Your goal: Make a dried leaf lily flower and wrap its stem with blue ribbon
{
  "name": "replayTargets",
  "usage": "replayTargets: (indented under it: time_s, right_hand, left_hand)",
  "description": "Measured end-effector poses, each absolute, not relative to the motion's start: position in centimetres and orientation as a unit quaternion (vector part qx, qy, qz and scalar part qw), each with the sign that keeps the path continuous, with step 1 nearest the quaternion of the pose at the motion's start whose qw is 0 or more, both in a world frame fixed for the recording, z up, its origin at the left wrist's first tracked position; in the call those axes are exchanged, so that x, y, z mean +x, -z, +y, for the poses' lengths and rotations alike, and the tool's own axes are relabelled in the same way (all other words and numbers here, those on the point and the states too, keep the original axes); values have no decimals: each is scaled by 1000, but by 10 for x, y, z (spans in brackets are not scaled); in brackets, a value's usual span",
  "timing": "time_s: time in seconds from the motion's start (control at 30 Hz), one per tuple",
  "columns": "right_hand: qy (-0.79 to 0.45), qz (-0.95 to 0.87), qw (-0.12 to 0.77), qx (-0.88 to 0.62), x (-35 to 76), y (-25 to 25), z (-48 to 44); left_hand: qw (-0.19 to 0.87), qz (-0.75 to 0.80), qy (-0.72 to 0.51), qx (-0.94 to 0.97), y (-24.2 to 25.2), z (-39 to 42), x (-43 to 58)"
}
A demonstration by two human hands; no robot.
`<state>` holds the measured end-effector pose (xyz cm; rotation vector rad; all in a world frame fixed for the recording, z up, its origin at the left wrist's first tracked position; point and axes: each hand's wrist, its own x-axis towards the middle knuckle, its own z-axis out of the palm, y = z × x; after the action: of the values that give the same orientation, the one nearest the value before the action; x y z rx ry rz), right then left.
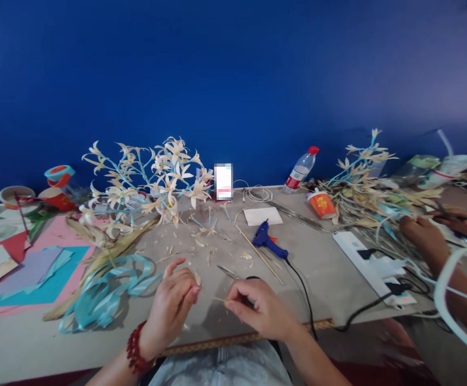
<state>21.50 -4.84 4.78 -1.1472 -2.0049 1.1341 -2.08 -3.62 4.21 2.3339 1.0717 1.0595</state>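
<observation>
My left hand (174, 296), with a red bead bracelet at its wrist, has its thumb and fingers drawn together and one finger lifted. A small pale petal-like piece (197, 277) shows at its fingertips. Across a short gap, my right hand (260, 312) pinches a thin yellowish strip (219, 299) that points toward the left hand. Scissors (227, 271) lie just beyond the right hand, their handles partly hidden by it. Farther back on the grey table rest a thin wooden stick (260, 254) and a blue glue gun (269, 241). Pale scraps are scattered nearby.
Pale husk-like flowers (171, 182) stand at the back left. Light-blue ribbon (97, 300) and coloured paper (40, 276) lie left. A tilted bottle (301, 170), an orange cup (322, 205) and a power strip (354, 254) are right, beside another person's hand (424, 238).
</observation>
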Motion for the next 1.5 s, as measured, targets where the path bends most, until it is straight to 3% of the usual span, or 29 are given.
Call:
replayTargets:
  time_s: [0.1, 0.27, 0.67, 0.93, 1.2, 1.5]
  right_hand:
    - [-406, -757, 271, -434, 216, -48, -49]
    - [-397, -767, 268, -427, 215, -44, -49]
    - [-274, -839, 216, -417, 215, -53, -43]
    - [-379, -804, 197, -413, 217, -52, -40]
    - [-228, -847, 207, -434, 214, -51, -41]
    - [-456, -759, 203, -419, 219, -63, -33]
  left_hand:
    - [177, 395, -355, 829, -43, -36, -21]
    - [46, 348, -318, 881, -65, -42, -11]
    - [72, 368, -307, 875, -56, -46, 0]
    - [48, 341, -306, 888, -57, -46, 1]
    - [147, 383, -260, 874, -62, -42, 3]
    - [27, 345, -300, 889, -60, -40, 1]
